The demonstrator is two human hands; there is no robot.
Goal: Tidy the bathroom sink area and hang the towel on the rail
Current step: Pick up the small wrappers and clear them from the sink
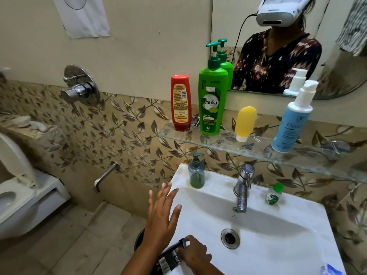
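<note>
Head view shows the right hand point(195, 253) at the sink's point(278, 255) front left edge, fingers closed around the cap end of a dark tube point(171, 257) lying tilted over the rim. Left hand point(161, 217) hovers just beside it, released, fingers spread above the sink's left edge. On the back left corner of the sink stands a grey soap dispenser point(196, 171); a small green-capped bottle point(274, 194) sits right of the tap point(243, 187). On the glass shelf point(258, 147) above stand a red bottle point(180, 103), a green shampoo bottle point(212, 98), a yellow tube point(245, 123) and a blue pump bottle point(293, 120). A patterned towel shows at the mirror's point(327, 46) upper right edge, its support not visible.
</note>
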